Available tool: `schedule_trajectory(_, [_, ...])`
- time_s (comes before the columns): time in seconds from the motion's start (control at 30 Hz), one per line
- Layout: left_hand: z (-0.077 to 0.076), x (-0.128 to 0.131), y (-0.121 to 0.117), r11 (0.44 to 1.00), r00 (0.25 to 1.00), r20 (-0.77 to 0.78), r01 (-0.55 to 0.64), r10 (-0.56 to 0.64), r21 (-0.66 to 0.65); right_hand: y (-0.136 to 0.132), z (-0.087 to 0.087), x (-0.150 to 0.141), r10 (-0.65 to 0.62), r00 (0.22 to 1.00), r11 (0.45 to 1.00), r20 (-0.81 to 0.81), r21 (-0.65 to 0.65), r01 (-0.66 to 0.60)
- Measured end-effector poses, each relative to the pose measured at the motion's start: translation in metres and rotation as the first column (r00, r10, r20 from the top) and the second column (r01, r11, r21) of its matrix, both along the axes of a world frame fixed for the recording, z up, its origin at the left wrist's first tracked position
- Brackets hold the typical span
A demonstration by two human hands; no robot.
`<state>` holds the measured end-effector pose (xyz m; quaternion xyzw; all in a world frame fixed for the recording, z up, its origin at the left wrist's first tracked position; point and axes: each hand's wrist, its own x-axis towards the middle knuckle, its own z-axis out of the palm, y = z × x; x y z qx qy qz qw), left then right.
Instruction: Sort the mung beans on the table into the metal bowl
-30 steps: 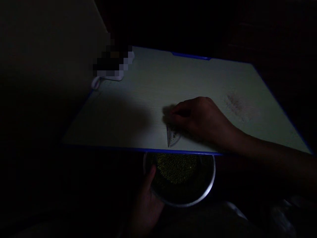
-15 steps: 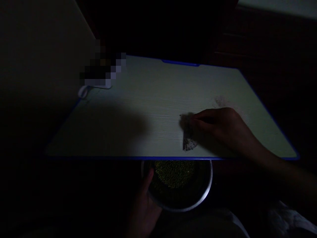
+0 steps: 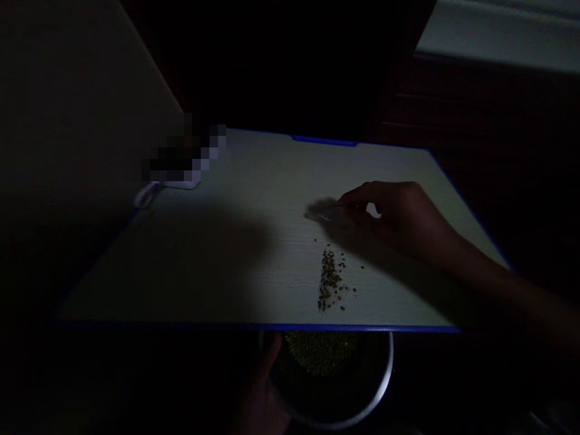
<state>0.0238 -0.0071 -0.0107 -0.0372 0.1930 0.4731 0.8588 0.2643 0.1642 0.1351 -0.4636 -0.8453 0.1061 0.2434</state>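
The scene is very dark. My right hand (image 3: pixel 399 214) hovers over a pale table (image 3: pixel 254 241) with a blue edge, its fingers pinched on a thin clear flat piece (image 3: pixel 326 216), a ruler-like scraper. Below it lies a small pile of dark green beans (image 3: pixel 330 281) near the table's front edge. Under that edge my left hand (image 3: pixel 260 393) grips the rim of a round metal bowl (image 3: pixel 383 386) that holds green beans (image 3: pixel 319 351).
A white object with a loop (image 3: pixel 147 194) sits at the table's far left corner, partly pixelated. A wall (image 3: pixel 67 151) rises at left. Dark furniture and a pale surface (image 3: pixel 502 33) stand at the back right.
My right hand lifted the clear piece up and away from the front edge, uncovering the pile of beans. The view tilted, so the table and bowl sit lower in frame.
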Motion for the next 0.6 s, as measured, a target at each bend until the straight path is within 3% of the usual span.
schedule_trajectory(0.13, [-0.006, 0.003, -0.001, 0.996, 0.998, 0.039, 0.044, -0.047, 0.073, -0.001, -0.006, -0.017, 0.200, 0.974, 0.977, 0.104, 0.054, -0.206])
schedule_trajectory(0.27, [-0.006, 0.005, -0.002, 0.996, 0.998, 0.014, 0.063, -0.064, 0.067, -0.024, -0.009, -0.011, 0.289, 0.948, 0.955, 0.136, 0.025, -0.295])
schedule_trajectory(0.43, [-0.001, 0.009, 0.000, 0.997, 0.997, -0.037, 0.073, -0.073, -0.014, -0.056, -0.003, 0.004, 0.290, 0.948, 0.954, 0.133, 0.044, -0.298])
schedule_trajectory(0.6, [0.004, 0.014, 0.001, 0.997, 0.996, -0.052, 0.076, -0.075, 0.019, -0.059, 0.000, 0.023, 0.154, 0.985, 0.984, 0.071, 0.084, -0.160])
